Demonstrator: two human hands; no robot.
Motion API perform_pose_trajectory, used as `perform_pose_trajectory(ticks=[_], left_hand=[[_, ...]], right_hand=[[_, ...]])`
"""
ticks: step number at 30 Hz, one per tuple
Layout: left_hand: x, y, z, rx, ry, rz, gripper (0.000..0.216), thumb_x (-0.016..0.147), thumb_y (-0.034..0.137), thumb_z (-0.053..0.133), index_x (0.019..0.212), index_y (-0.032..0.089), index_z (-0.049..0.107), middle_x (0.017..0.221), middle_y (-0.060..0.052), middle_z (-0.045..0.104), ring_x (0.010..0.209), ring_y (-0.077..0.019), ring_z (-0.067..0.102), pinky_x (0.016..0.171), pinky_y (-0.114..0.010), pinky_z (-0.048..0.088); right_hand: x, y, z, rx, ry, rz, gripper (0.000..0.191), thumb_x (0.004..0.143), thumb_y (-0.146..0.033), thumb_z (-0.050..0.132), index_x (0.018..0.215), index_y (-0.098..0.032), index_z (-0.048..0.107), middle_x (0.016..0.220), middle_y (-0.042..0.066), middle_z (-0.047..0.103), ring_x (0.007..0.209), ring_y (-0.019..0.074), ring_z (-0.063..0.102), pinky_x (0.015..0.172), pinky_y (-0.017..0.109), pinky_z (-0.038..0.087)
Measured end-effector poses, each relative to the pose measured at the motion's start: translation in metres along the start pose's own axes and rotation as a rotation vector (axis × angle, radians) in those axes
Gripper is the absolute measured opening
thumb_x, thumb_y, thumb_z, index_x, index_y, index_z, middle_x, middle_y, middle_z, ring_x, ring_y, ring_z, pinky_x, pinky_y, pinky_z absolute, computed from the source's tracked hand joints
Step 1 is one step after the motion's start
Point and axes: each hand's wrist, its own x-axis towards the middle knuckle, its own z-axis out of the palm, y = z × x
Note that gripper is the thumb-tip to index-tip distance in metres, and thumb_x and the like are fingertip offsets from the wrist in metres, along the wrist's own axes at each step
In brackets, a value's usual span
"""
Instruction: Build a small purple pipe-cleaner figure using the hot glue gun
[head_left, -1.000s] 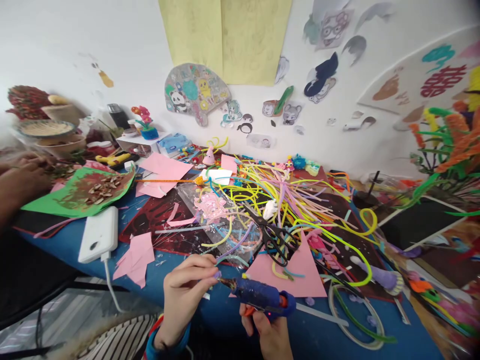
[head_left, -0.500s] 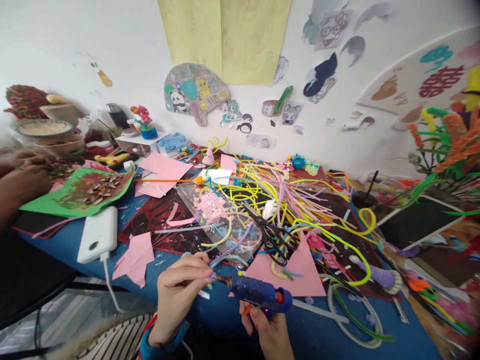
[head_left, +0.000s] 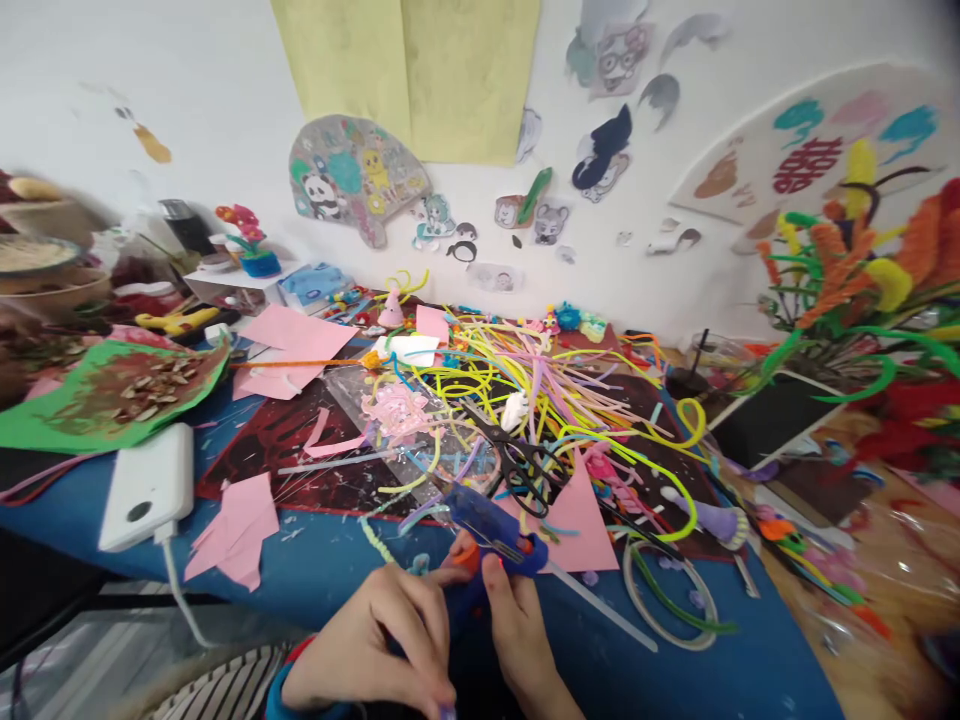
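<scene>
In my right hand (head_left: 517,625) is a blue hot glue gun (head_left: 491,525) with an orange trigger, its nozzle pointing up and left over the table. A clear glue stick (head_left: 600,605) sticks out of its back end. My left hand (head_left: 382,640) is low at the bottom edge, fingers pinched together. A small purple piece (head_left: 448,712) shows at its fingertips, mostly cut off by the frame. Just beyond the gun lie black scissors (head_left: 517,455) and a pink paper sheet (head_left: 581,535).
Yellow, pink and purple pipe cleaners (head_left: 480,380) pile across the middle. A white power bank (head_left: 150,490) with a cable lies at left, near a green sheet (head_left: 45,400) bearing brown scraps. Pink paper pieces (head_left: 238,530) lie closer. A pipe-cleaner bouquet (head_left: 847,290) stands at right.
My left hand has drawn away from the glue gun's nozzle, down toward me, with the purple piece. The gun has tilted nozzle-up. The view has shifted right.
</scene>
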Motion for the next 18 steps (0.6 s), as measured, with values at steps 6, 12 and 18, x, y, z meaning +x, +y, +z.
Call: perform_pose_trajectory(ticks=[6, 12, 18], left_hand=[[0.015, -0.012, 0.02, 0.012, -0.08, 0.099, 0.013, 0.082, 0.025, 0.074, 0.091, 0.029, 0.082, 0.067, -0.009, 0.075, 0.056, -0.0192, 0.07, 0.057, -0.028, 0.055], [0.018, -0.01, 0.021, 0.137, 0.147, 0.28, 0.014, 0.076, 0.015, 0.078, 0.085, 0.026, 0.08, 0.061, -0.005, 0.072, 0.05, -0.0166, 0.067, 0.049, -0.023, 0.054], [0.014, -0.007, 0.012, 0.256, 0.302, 0.419, 0.017, 0.078, 0.011, 0.075, 0.088, 0.025, 0.078, 0.061, 0.0, 0.07, 0.048, -0.0129, 0.064, 0.058, -0.026, 0.061]], right_hand=[[0.005, -0.022, 0.004, -0.067, -0.261, -0.093, 0.053, 0.094, -0.064, 0.043, 0.11, -0.021, 0.069, 0.105, 0.008, 0.071, 0.102, 0.0219, 0.066, 0.096, 0.037, 0.051], [-0.013, -0.056, -0.028, -0.407, -0.413, -0.255, 0.041, 0.1, -0.046, 0.041, 0.132, -0.027, 0.059, 0.12, 0.007, 0.07, 0.106, 0.0218, 0.065, 0.096, 0.035, 0.05], [-0.036, -0.066, -0.146, -1.037, 0.098, -0.334, 0.027, 0.093, -0.043, 0.055, 0.103, -0.028, 0.076, 0.093, 0.005, 0.078, 0.083, 0.0234, 0.072, 0.076, 0.032, 0.055]])
